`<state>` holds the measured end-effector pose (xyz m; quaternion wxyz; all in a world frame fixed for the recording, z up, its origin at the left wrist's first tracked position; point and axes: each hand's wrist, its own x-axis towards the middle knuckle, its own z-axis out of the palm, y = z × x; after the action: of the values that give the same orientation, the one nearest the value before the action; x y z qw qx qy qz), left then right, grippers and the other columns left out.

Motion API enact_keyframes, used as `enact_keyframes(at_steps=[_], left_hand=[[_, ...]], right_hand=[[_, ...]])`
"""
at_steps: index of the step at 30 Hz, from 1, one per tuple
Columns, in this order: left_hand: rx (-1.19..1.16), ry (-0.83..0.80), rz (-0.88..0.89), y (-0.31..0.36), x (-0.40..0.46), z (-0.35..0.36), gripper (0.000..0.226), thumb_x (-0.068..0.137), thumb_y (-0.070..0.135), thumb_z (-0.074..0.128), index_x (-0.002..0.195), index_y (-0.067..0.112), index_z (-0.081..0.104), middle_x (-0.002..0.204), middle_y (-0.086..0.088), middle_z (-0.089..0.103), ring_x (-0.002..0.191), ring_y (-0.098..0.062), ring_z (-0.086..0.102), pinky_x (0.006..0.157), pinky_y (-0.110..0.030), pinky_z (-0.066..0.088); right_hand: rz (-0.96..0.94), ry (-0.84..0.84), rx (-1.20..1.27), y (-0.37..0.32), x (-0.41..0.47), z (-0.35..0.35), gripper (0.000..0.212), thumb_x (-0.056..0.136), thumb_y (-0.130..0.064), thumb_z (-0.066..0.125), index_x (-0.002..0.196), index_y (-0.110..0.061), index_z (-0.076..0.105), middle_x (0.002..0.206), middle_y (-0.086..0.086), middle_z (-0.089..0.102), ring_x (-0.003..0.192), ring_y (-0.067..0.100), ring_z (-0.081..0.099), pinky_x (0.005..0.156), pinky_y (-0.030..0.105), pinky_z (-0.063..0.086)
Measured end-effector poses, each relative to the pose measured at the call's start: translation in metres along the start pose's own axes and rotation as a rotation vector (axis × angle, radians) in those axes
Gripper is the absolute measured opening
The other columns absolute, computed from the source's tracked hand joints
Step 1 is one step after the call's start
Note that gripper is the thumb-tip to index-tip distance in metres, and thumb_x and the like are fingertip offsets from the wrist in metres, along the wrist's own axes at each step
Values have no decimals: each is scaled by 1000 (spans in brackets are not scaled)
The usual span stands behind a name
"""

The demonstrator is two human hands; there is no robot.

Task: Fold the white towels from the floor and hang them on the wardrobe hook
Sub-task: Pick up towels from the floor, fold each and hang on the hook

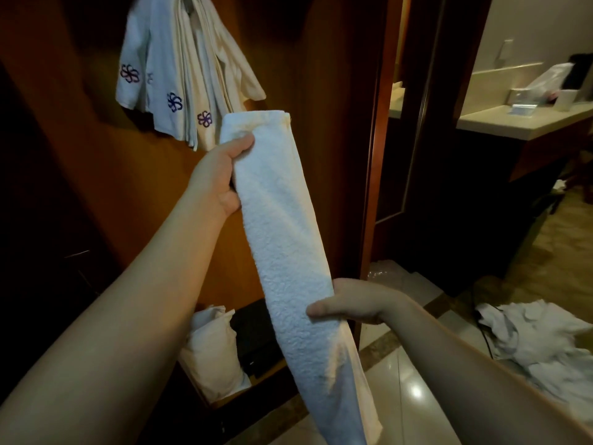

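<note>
Filling the left half and centre of the frame, the wooden wardrobe (305,59) is the biggest thing in view, w/ the hook (187,0) at the top edge, upper left, mostly hidden under the hung towels (179,81), a bunch of white ones w/ purple flower marks. Lower right of the frame, a heap of loose white towels (545,342) lies on the tiled floor (417,390), so the task looks partway done. Bottom centre-left, a pale bag (211,351) sits in the wardrobe's base.

Running from centre down to the bottom edge is the folded towel (288,252), a long narrow strip, tilted, its top end just below the hung bunch. The left hand (221,175), centre-left, grips the strip near its top edge, thumb curled over the front. The right hand (356,303), lower centre-right, clamps it about two-thirds down, thumb across the front, fingers behind; the tail hangs free below it.

Step in hand, by judgement: final fold or lift to the hook. To do it well: keep the layers pinched so the edges don't slip, bring the lower end up to meet the top squarely, then carry the fold up and left, over the hook w/o knocking the hung ones off.
</note>
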<state>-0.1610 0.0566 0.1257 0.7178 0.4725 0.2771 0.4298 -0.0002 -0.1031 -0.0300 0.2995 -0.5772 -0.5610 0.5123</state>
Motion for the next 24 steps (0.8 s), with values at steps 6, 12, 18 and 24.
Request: enact_keyframes(at_steps=[6, 12, 18, 24], left_hand=[[33, 23, -19, 6, 13, -5, 31, 87, 17, 75, 111, 15, 58, 86, -7, 77, 77, -25, 75, 60, -47, 61], [32, 20, -43, 9, 22, -1, 30, 85, 16, 76, 110, 14, 58, 85, -8, 77, 76, -27, 75, 66, -51, 62], [64, 72, -71, 13, 40, 5, 26, 86, 18, 76, 105, 13, 59, 81, -9, 77, 76, -28, 76, 64, -51, 62], [95, 99, -96, 12, 58, 0, 33, 82, 19, 79, 105, 18, 56, 84, -8, 78, 88, -30, 74, 67, -54, 61]], right_hand=[[-53, 247, -190, -5, 0, 1, 38, 78, -63, 72, 91, -27, 70, 92, -6, 74, 84, 7, 72, 74, 19, 52], [-9, 228, -49, 4, 10, 6, 53, 66, -61, 82, 100, -22, 71, 98, -2, 77, 91, 13, 74, 81, 28, 58], [9, 148, -68, 19, 17, 4, 13, 87, -44, 75, 98, -36, 75, 112, -17, 70, 104, 3, 66, 93, 25, 51], [-52, 124, 311, 34, 15, 4, 50, 70, -42, 78, 111, -16, 71, 111, -3, 76, 108, 17, 70, 90, 27, 56]])
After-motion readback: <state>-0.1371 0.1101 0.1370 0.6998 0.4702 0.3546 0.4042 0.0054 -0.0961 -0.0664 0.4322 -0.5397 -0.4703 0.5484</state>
